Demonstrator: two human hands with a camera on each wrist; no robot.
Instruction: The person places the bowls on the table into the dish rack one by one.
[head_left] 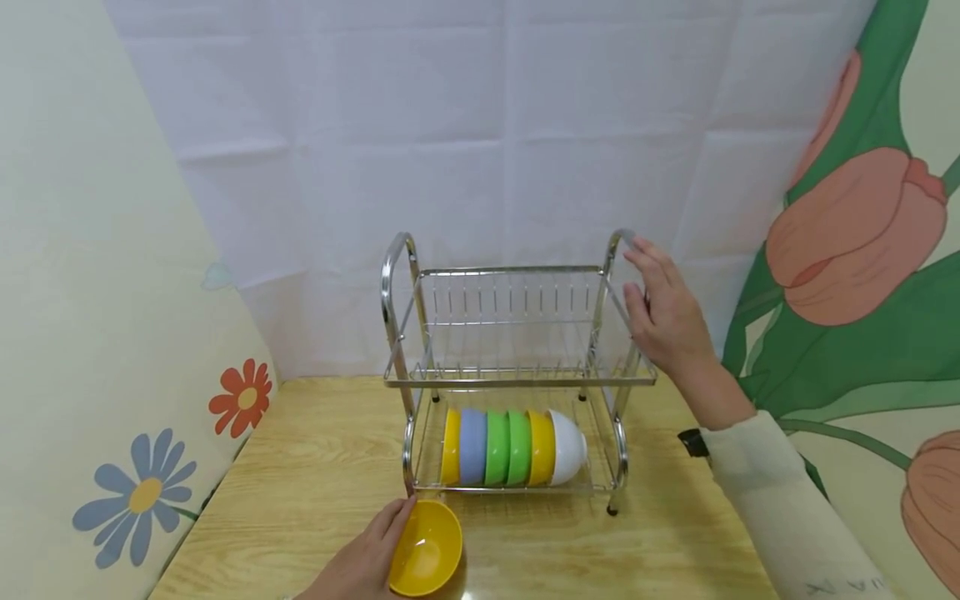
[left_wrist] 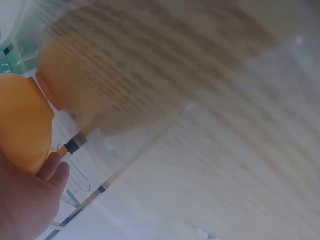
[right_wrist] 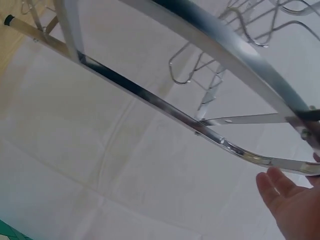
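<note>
A yellow bowl is held at its left side by my left hand, just in front of the lower left corner of a chrome two-tier dish rack. The left wrist view catches the outside of this bowl, with the fingers along its edge. My right hand is up at the rack's top right frame, fingers fairly straight and fingertips right at the curved metal tube. From the right wrist, the fingers appear beside that tube.
On the rack's lower tier several bowls stand on edge in a row: yellow, blue, green, and a white bowl at the right end. The upper tier is a wire basket. A wooden table carries the rack, with a white cloth behind.
</note>
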